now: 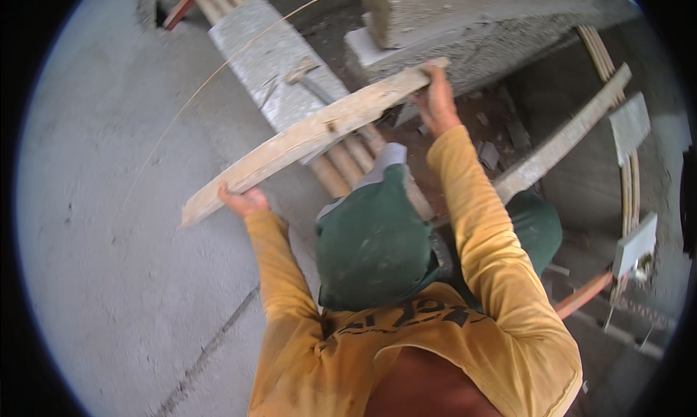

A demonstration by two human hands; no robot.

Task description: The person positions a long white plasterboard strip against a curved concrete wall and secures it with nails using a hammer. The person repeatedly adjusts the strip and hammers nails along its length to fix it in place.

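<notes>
A long wooden plank (312,134) spans the space in front of me, tilted so its right end is farther away and its left end nearer. My left hand (245,201) is closed on the plank close to its left end. Near the other end, my right hand (438,101) grips it with the fingers wrapped round the edge. Beyond the plank, a hammer (311,79) lies on a grey board (265,43) that rests across several bamboo poles (340,166). The plank hides part of the board and poles.
A rough concrete block or beam (465,25) stands at the far right. Another long wooden plank (548,150) slants beside my right arm. Grey wall (123,127) fills the left. Thin bamboo poles with small boards (630,127) run along the right. Rubble (488,154) lies below.
</notes>
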